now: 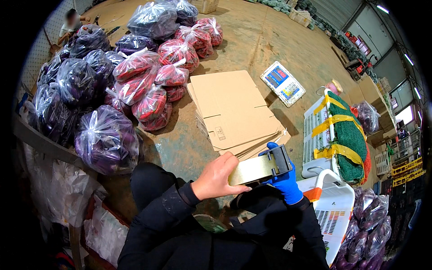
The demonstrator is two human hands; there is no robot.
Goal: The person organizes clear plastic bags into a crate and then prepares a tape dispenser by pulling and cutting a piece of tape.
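Above my lap I hold a packing tape dispenser with a wide roll of yellowish tape [251, 171]. My left hand [219, 175], bare, is closed on the roll's near left side, thumb below and fingers over the top. In a blue glove, my right hand [286, 183] grips the dark head of the tape dispenser [281, 159] at its right end. Just beyond my hands lies a stack of flattened cardboard boxes [231, 108] on the floor.
Clear bags of purple vegetables [108, 139] and bags of red produce [150, 105] are piled at left. A digital scale [282, 83] stands beyond the cardboard. At right are a white crate with green netting [344, 135], a white basket [335, 204] and more bagged purple vegetables [369, 225].
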